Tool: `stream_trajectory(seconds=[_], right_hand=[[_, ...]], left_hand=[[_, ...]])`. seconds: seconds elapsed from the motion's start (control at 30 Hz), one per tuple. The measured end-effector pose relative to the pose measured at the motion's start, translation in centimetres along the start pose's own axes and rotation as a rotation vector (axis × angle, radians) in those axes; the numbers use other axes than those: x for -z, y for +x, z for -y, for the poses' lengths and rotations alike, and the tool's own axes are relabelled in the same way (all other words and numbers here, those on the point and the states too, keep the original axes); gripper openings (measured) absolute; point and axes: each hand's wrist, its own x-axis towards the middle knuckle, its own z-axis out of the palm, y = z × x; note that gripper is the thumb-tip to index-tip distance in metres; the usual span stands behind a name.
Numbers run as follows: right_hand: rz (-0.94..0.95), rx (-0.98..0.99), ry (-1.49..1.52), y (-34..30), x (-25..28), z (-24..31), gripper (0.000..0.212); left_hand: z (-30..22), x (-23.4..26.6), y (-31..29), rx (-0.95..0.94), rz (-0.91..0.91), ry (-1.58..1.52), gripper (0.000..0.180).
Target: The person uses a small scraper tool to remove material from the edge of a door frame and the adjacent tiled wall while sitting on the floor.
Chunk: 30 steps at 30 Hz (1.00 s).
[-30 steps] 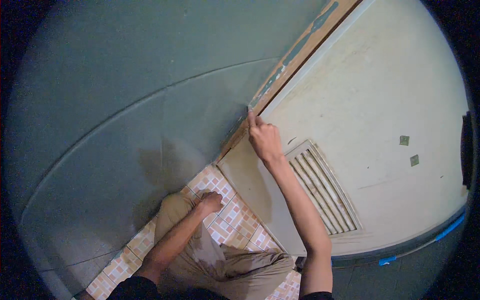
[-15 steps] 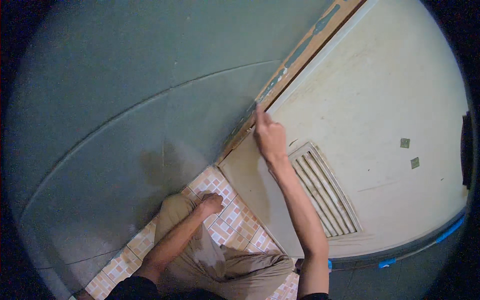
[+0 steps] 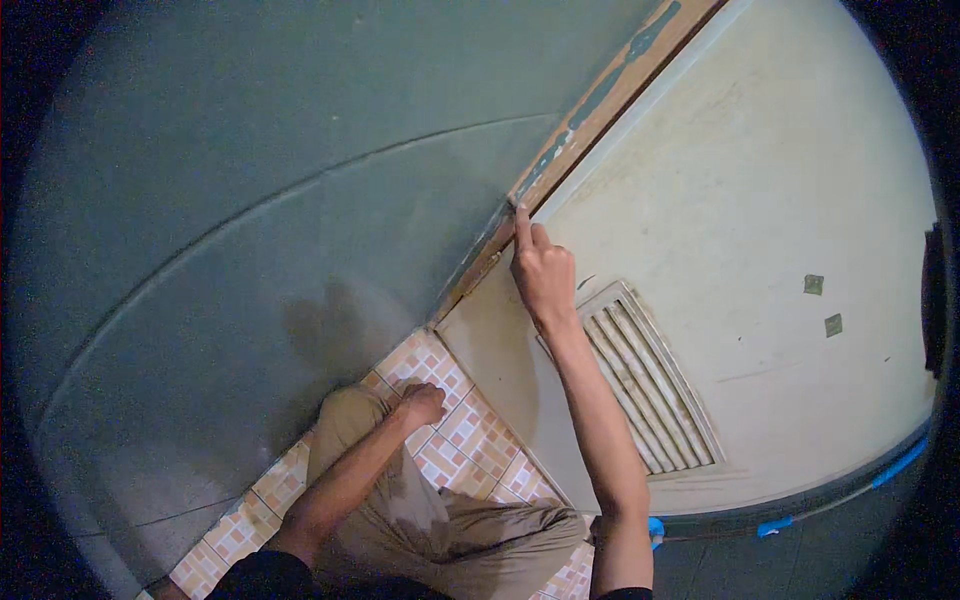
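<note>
My right hand (image 3: pixel 542 268) reaches up along the brown door frame (image 3: pixel 590 105), with its forefinger stretched out and its tip touching the frame's edge where dark green paint streaks the wood. It holds nothing that I can see. My left hand (image 3: pixel 422 403) rests as a loose fist on my bent knee in khaki trousers (image 3: pixel 372 470). The cream door (image 3: pixel 740 200) lies right of the frame, the dark green wall (image 3: pixel 250 200) left of it.
A slatted vent (image 3: pixel 650 375) is set in the door just under my right wrist. Orange and white mosaic floor tiles (image 3: pixel 470 430) show below. Blue tape pieces (image 3: pixel 895 465) sit along the door's lower right edge. Two small square marks (image 3: pixel 822 304) dot the door.
My right hand has slid a little up along the door frame, the forefinger now stretched out further. My left hand has stayed on the knee.
</note>
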Motion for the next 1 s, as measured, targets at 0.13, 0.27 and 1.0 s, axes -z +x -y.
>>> stream_trajectory(seconds=[0.13, 0.27, 1.0], right_hand=[[0.264, 0.168, -0.11, -2.8, -3.9, 1.0, 0.058], [0.139, 0.109, 0.164, -6.3, -0.3, 4.9, 0.048], [-0.183, -1.454, 2.194, -37.7, -7.7, 14.7, 0.032]], left_hand=[[0.6, -1.2, 0.9, -0.021, 0.018, 0.022, 0.037], [0.5, 0.2, 0.2, -0.019, 0.034, 0.02, 0.038], [-5.7, 2.6, -1.8, -0.059, -0.209, -0.377, 0.025]])
